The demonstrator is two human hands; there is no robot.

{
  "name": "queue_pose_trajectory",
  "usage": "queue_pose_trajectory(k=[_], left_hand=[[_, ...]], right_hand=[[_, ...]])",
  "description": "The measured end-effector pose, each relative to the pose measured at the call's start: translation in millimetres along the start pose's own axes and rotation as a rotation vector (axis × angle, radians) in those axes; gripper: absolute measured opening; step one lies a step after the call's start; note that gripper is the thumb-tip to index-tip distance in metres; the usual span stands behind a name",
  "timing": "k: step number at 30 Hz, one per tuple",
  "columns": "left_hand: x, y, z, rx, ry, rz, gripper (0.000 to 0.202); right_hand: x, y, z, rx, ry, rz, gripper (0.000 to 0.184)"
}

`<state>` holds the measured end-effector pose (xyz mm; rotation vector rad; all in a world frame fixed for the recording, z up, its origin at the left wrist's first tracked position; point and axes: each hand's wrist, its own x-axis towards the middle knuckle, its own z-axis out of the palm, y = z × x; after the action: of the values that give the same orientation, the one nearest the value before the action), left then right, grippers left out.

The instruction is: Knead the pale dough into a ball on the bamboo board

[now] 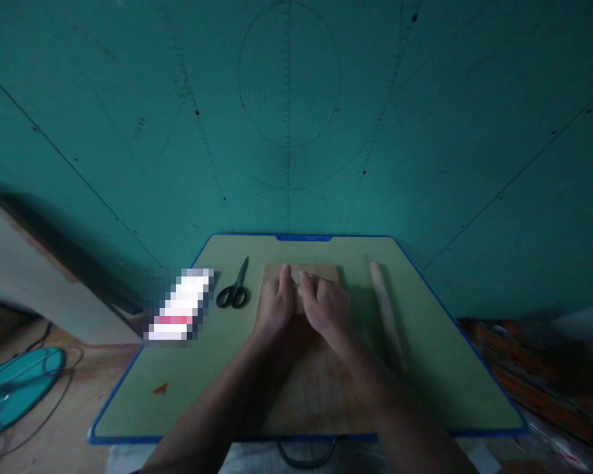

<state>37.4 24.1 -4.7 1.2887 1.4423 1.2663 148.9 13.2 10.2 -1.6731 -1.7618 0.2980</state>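
Note:
A wooden board [306,375] lies on a pale green table [425,342] with a blue rim. Both my hands rest palm-down on the far part of the board, side by side. My left hand [275,301] has its fingers stretched forward. My right hand [326,306] lies next to it, fingers also flat. Between and under the fingertips a small pale lump [304,280] shows, which I cannot make out. It is mostly covered by the hands.
Black scissors [234,289] lie left of the board. A blurred white and red item [180,306] sits at the table's left edge. A wooden rolling pin [386,309] lies right of the board. A green wall stands behind; a teal fan [14,388] lies on the floor, left.

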Motion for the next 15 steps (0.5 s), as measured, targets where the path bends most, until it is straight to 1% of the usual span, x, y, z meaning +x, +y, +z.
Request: queue_pose_trajectory(k=[1, 3, 7, 10, 12, 15], left_hand=[[-0.4, 0.6, 0.5, -0.002, 0.002, 0.005, 0.060], [-1.5, 3.3, 1.4, -0.020, -0.001, 0.017, 0.062], [-3.4, 12.4, 0.1, -0.120, -0.022, -0.004, 0.061], [-3.1, 18.0, -2.7, -0.157, -0.014, -0.001, 0.056], [-2.3, 20.9, -4.0, -0.190, -0.053, 0.033, 0.052], [-2.8, 24.5, -3.5, -0.253, -0.190, 0.047, 0.053]], right_hand=[[1.2, 0.6, -1.0, -0.017, -0.009, 0.026, 0.057], [3.2, 2.8, -2.4, 0.029, -0.049, 0.045, 0.062], [2.6, 7.1, -2.1, 0.259, -0.137, 0.000, 0.061], [-0.8, 6.7, -0.1, 0.383, -0.138, 0.023, 0.058], [-3.3, 4.4, 1.1, 0.490, -0.144, 0.037, 0.055], [-6.4, 0.8, 2.9, 0.678, -0.202, 0.018, 0.050]])
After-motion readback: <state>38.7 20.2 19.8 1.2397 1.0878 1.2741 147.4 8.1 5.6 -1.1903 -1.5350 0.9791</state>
